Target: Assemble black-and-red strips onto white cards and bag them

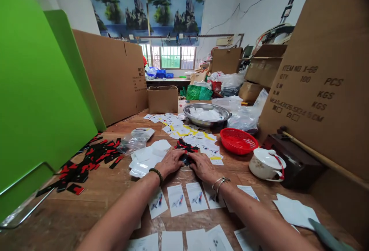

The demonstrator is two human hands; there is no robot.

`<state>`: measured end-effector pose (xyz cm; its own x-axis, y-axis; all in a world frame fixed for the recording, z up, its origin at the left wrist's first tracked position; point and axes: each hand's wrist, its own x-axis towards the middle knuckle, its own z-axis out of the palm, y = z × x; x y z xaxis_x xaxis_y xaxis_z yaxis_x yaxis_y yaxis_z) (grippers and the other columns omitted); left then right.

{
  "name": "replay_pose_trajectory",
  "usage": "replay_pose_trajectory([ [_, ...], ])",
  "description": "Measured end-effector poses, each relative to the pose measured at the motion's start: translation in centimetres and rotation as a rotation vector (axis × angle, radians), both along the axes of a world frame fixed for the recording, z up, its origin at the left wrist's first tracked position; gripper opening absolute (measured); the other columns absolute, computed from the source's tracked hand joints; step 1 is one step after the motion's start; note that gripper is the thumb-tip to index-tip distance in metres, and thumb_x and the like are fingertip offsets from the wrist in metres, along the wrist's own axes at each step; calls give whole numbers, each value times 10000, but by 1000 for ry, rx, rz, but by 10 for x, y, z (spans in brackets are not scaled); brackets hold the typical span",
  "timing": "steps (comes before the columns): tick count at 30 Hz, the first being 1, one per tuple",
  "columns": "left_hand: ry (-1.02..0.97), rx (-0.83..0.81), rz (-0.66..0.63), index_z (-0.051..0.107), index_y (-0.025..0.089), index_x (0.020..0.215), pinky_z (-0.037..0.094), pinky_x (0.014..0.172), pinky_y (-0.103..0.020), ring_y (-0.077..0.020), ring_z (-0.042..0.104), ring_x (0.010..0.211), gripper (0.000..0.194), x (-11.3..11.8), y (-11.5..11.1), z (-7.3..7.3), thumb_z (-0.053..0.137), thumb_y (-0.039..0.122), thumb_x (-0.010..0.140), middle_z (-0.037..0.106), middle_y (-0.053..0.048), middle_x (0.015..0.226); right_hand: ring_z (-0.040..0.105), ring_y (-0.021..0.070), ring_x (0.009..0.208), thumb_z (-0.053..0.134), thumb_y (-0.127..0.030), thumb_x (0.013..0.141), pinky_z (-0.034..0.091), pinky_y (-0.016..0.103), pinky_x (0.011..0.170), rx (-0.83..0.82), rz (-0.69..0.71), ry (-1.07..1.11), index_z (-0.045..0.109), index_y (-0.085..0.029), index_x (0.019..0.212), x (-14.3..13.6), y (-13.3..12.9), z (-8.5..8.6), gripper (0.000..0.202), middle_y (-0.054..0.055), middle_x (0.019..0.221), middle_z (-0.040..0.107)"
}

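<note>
Left hand [172, 162]: centre of frame, palm down on the table [86, 201], fingers curled onto a small black item [186, 159]; beaded bracelet at wrist
Right hand [204, 166]: just beside the left, fingers pinching the same black item; bangles at wrist
Black item: centre, between both hands, mostly hidden
Cards [187, 197]: white, printed, in a row below the hands
Black-red pieces [95, 157]: scattered at left centre
Clear packets [144, 158]: heap left of the hands
Red basket [238, 141]: right of centre
Steel bowl [206, 113]: above centre
White pot [266, 163]: right
Green panel [37, 89]: far left
</note>
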<state>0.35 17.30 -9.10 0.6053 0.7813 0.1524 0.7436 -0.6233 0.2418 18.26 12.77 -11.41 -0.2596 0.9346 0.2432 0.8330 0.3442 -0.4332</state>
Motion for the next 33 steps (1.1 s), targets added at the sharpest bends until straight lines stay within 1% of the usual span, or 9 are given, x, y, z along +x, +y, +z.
replay_pose_trajectory([
  [6,-6,41,-94,633,179,982,370,1043,-438,-248,579,1092,184,5,-2,-4,545,138,825,661,-101,1106,621,217,976,631,-178,791,442,309,820,-137,-173,-11,702,-205,1071,-1,25,-1,290,90,1036,661],
  [10,-39,63,-61,601,179,961,430,982,-431,-245,588,1030,231,5,-4,-9,478,62,805,651,-98,1014,617,184,830,692,-194,710,416,266,691,-185,-264,189,682,-200,836,4,27,0,126,22,857,677],
  [14,-103,86,-6,591,180,1008,468,945,-383,-219,589,1044,356,7,1,-15,406,-19,776,633,-105,1092,565,133,627,686,-200,670,405,231,574,-270,-291,627,555,-194,672,13,30,6,131,-43,618,586],
  [17,-347,53,83,631,195,971,480,925,-330,-193,605,1029,355,10,9,-17,431,-17,768,632,-93,1128,511,102,508,662,-233,689,387,215,495,-298,-299,791,496,-199,656,29,26,19,173,-64,539,535],
  [20,-602,-6,199,658,213,851,493,885,-332,-198,635,919,252,12,16,-14,490,39,781,675,-64,951,469,78,449,688,-239,679,329,191,434,-365,-307,879,503,-189,655,54,9,37,193,-56,511,542],
  [24,-762,-24,359,656,216,828,454,950,-381,-235,635,960,152,14,24,1,549,117,786,697,-64,930,472,72,423,710,-208,674,285,171,396,-495,-342,934,521,-179,654,92,-27,53,192,-44,484,549],
  [26,-860,-50,473,652,211,851,461,936,-387,-246,639,973,127,15,27,11,567,146,781,696,-63,908,469,71,411,696,-180,685,287,170,391,-501,-374,870,536,-175,656,110,-46,53,163,-39,473,556],
  [29,-1014,-154,608,620,179,911,529,779,-359,-223,674,832,143,18,27,26,560,151,785,678,-57,833,446,61,399,678,-141,682,278,170,386,-484,-397,748,546,-166,630,133,-71,49,143,-40,464,552],
  [33,-1171,-384,611,579,136,906,539,560,-269,-155,664,601,130,26,8,41,554,98,785,654,-41,738,418,56,383,637,-141,702,251,174,372,-546,-416,644,513,-170,589,148,-94,42,170,-47,443,521],
])
